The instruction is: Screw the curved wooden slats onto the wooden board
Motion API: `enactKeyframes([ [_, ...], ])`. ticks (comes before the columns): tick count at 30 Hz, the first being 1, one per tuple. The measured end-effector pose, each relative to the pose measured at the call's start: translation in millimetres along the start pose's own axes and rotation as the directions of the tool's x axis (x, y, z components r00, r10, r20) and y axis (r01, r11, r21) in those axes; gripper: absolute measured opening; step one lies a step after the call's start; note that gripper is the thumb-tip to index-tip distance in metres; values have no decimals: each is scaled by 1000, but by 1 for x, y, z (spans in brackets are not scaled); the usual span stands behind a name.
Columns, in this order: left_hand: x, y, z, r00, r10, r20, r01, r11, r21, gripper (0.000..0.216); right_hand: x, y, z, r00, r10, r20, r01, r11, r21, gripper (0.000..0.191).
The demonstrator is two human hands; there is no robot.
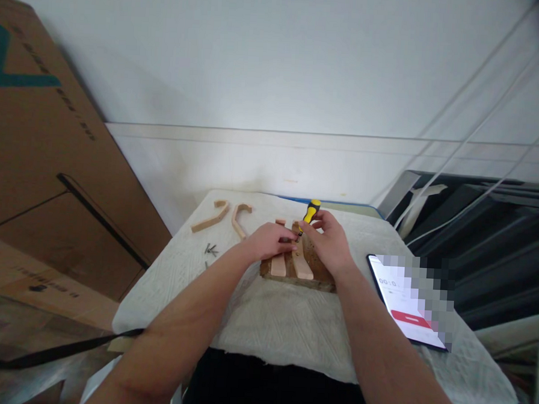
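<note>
Screwdriver [311, 212] above the board [324, 276]
Its handle [314, 204] rises from the clasping right grip [332, 244]; left grip's [268, 242] hold cannot be told.

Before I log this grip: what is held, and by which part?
The right hand holds the screwdriver by the lower part of its handle. Whether the left hand, near the tip, grips anything cannot be told.

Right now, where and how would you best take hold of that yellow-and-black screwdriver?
Probably by its thick handle, coming from the right and above. The screwdriver stands tilted, handle end up and leaning right, lower end near a wooden piece. The left hand crowds that low end from the left; the right hand holds the tool from the right.
</note>
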State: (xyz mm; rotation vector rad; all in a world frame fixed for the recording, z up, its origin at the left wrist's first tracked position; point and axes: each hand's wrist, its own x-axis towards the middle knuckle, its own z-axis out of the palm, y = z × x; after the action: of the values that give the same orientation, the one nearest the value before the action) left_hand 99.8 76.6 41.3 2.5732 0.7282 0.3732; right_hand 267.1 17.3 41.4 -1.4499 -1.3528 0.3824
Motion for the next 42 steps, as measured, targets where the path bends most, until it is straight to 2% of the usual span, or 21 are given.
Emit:
enactKeyframes([
  [2,0,0,0,1000,-2,-2,2,1000,-22,24,1,2,1,998,49,-39,-49,999,1,37],
  [4,0,0,0,1000,-2,-2,2,1000,-28,25,1,4,2,996,81,-28,-80,996,39,39],
  [9,0,1,-1,1000,-9,-3,9,1000,14,27,4,10,1,999,35,13,-36,982,186,37],
  [14,-1,2,-2,1000,4,1,-4,1000,22,28,3,7,0,998,62,-7,-62,995,78,39],
  [17,-1,4,-3,1000,-10,2,10,1000,6,27,3,9,2,993,114,-22,-111,989,95,44],
  [22,-1,3,-2,1000,-19,-7,19,999,-35,27,4,12,0,999,27,30,-32,982,184,37],
  [24,-1,2,-1,1000,-14,1,14,999,-41,29,5,9,-2,999,33,37,-37,991,126,36],
  [28,-1,2,-1,1000,-14,10,14,999,-42,26,3,0,-3,993,103,-62,-105,994,-42,39],
  [30,-2,3,-2,1000,-21,-1,21,998,-58,25,2,0,-2,993,103,-63,-101,994,28,42],
  [33,-3,3,-2,999,-34,-7,33,995,-90,25,2,4,-2,994,110,-2,-106,960,257,45],
  [35,-3,3,-2,999,-35,-6,35,995,-95,27,3,7,-3,991,127,40,-133,943,305,44],
  [37,-3,2,-1,1000,-28,-9,28,996,-82,28,4,8,-4,991,127,37,-132,971,201,41],
  [40,-3,1,-1,1000,-18,2,18,998,-52,27,3,7,-4,994,99,-35,-100,995,-17,42],
  [42,-2,0,0,1000,-29,8,29,998,-51,27,2,6,-3,995,96,-36,-97,995,-30,43],
])
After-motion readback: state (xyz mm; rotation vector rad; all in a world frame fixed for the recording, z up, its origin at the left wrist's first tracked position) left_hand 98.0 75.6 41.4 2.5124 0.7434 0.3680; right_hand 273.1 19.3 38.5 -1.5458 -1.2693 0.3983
